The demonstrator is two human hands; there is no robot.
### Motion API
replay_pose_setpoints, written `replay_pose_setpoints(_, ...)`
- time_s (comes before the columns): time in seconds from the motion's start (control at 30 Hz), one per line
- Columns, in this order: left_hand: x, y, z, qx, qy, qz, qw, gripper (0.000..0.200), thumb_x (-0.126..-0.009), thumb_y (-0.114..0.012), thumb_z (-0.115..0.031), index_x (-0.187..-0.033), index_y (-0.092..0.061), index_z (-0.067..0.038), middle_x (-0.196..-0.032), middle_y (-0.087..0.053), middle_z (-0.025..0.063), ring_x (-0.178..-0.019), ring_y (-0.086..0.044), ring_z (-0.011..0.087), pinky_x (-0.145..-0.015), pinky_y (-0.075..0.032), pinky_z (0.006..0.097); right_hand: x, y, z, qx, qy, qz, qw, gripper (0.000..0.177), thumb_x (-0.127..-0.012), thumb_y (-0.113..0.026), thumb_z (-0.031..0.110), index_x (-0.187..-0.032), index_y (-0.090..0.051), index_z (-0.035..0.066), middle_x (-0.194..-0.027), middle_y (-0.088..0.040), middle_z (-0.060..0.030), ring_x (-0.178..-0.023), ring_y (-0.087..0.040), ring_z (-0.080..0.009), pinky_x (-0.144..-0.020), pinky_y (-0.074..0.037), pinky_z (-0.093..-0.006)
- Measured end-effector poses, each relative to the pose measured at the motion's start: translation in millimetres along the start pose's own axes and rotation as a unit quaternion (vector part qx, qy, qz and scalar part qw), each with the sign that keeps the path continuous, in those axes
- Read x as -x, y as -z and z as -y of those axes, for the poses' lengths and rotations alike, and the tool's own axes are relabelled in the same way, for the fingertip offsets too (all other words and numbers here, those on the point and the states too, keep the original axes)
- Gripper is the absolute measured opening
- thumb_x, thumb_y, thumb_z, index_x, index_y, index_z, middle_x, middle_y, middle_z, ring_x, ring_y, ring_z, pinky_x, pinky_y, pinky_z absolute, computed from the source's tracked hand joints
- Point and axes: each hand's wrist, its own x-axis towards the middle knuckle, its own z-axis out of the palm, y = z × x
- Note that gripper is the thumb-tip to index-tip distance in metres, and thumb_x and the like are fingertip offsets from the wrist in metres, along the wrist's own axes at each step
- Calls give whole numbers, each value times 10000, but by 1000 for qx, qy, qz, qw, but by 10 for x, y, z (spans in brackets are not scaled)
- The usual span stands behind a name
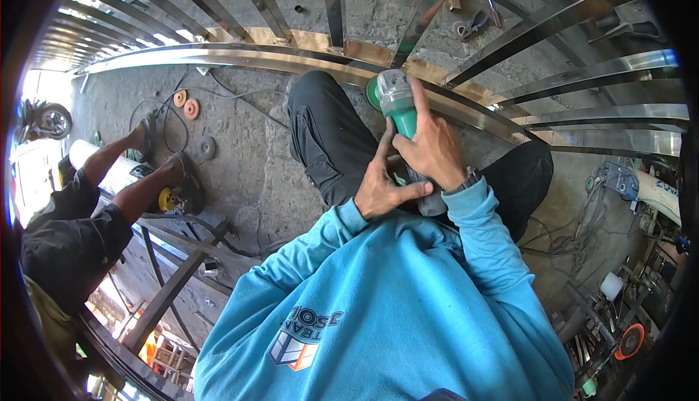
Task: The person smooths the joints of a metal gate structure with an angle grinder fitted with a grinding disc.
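Observation:
Both of my hands are wrapped round a green angle grinder (403, 121), held in front of my chest between my knees. My right hand (431, 150) grips its body from the right, with the index finger stretched along the silver gear head. Lower down, my left hand (381, 187) holds the grinder's rear from the left, thumb across it. A green disc (373, 93) on the grinder's head sits right at the shiny metal rail (320, 60). From that rail, several polished metal bars (333, 8) run outward away from me.
Orange discs (191, 109) and a grey disc (207, 147) lie on the concrete floor at left, near a cable. Another person's legs (138, 182) are beside them. Pliers (472, 25) lie beyond the rail. Machinery (622, 182) stands at right.

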Motion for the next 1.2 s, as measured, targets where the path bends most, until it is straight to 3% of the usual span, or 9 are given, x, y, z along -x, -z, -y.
replay_pose_setpoints(0.57, -202, 380, 0, -13, 11, 4, 1000, 1335, -689, -944, -140, -1619, 7, -14, -1371, -557, 221, -1251, -593, 292, -1070, -480, 412, -219, -351, 15, -16, -46, -55, 997, 1047, -778, -734, 263, -1597, -88, 181, -821, -710, -258, -729, -700, -471, -661, -560, -555)
replay_pose_setpoints(0.67, -20, 289, -29, 33, -26, 3, 999, 1359, -676, -937, -206, -1630, 18, -45, -1487, -447, 191, -1356, -498, 305, -1121, -425, 426, 64, -471, -73, -137, 71, -150, 976, 1106, -766, -747, 262, -1584, -28, 67, -1121, -636, -342, -1029, -664, -475, -839, -553, -511)
replay_pose_setpoints(0.7, 33, 289, 7, 42, -35, 7, 998, 1358, -675, -933, -215, -1631, 18, -51, -1510, -417, 187, -1383, -467, 307, -1140, -401, 427, 147, -522, -82, -206, 68, -166, 962, 1008, -747, -772, 275, -1545, -220, 1, -1237, -590, -307, -1115, -646, -405, -918, -531, -458)
replay_pose_setpoints(0.73, 89, 300, 51, 51, -45, 9, 998, 1358, -673, -929, -223, -1632, 18, -57, -1533, -388, 183, -1410, -437, 309, -1160, -377, 427, 187, -524, -121, -206, 66, -167, 962, 1008, -747, -772, 275, -1545, -220, 1, -1237, -590, -307, -1115, -646, -405, -918, -531, -458)
replay_pose_setpoints(0.8, 196, 316, 55, 53, -38, 14, 998, 1357, -666, -925, -231, -1632, 12, -59, -1557, -353, 179, -1432, -407, 315, -1182, -343, 431, 261, -448, -136, -505, -41, 94, 857, 796, -728, -799, 300, -1383, -494, -33, -1171, -641, -228, -1042, -664, -321, -907, -531, -408)
replay_pose_setpoints(0.83, 248, 310, 26, 63, -36, 20, 997, 1354, -666, -922, -213, -1632, 14, -59, -1562, -346, 178, -1433, -407, 316, -1183, -340, 432, 306, -356, -45, -545, -38, 96, 832, 631, -714, -817, 317, -1201, -634, -40, -1118, -663, -184, -996, -656, -274, -883, -531, -375)
replay_pose_setpoints(1.0, 227, 440, -139, 52, -59, 57, 995, 1286, -707, -936, -170, -1628, -49, -36, -1510, -456, 192, -1362, -494, 296, -1144, -387, 421, 262, -277, -96, -459, 10, 81, 885, 631, -702, -818, 297, -1196, -620, -43, -1073, -674, -196, -973, -668, -284, -861, -539, -389)
replay_pose_setpoints(1.07, 176, 755, -122, -80, 6, 28, 996, 976, -807, -883, -288, -1551, -334, 22, -1220, -703, 174, -1133, -655, 231, -998, -490, 359, 226, -273, -181, -412, 28, 71, 908, 648, -690, -819, 289, -1201, -607, -49, -1072, -674, -211, -970, -673, -294, -855, -542, -400)
replay_pose_setpoints(1.2, -165, 753, -42, -85, -10, -60, 994, 794, -886, -788, -449, -1426, -495, 54, -1085, -732, 122, -1043, -663, 172, -897, -510, 307, 136, -195, -304, -213, 54, -5, 976, 689, -654, -805, 264, -1203, -540, -57, -1024, -671, -306, -955, -685, -434, -835, -554, -469)
